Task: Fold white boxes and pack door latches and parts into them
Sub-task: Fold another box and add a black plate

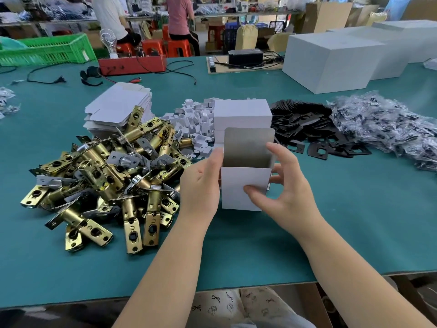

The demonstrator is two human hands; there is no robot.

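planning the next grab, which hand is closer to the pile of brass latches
Left. The left hand grips the left side of the white box, right beside the brass latches. The right hand holds the box's right side, with the box between it and the pile.

Factory packing floor: long teal worktable carrying bulk piles of brass door latches left of the held box, black strike plates right, flat white cartons beyond, seated workers behind.

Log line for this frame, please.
step: folding box | hands: left, right both hold box | lid: open | latches: piled left, unpacked
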